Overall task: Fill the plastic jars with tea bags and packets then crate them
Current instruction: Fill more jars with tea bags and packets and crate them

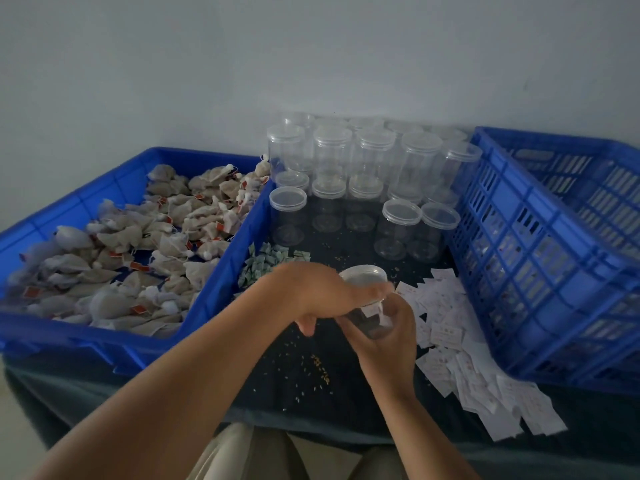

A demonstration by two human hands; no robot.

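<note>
While left hand point(318, 296) grips the lid point(363, 276) and right hand point(391, 337) the jar point(372, 323), the dark table point(294, 362) abuts a pale wall point(311, 64).

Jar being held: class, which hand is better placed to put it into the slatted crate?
Probably the right hand: it grips the jar by its body, and the slatted crate stands on that side. The left hand is on the lid only.

One head cam only: wide-angle, worn, facing forward and down over the near edge of the table point(346, 375). Close in: left hand point(322, 292) and right hand point(391, 337), holding a jar point(372, 323), sit just below centre. Wall point(311, 64) fills the top third — bin point(221, 271) left, crate point(519, 254) right, both cropped by frame edges.
</note>
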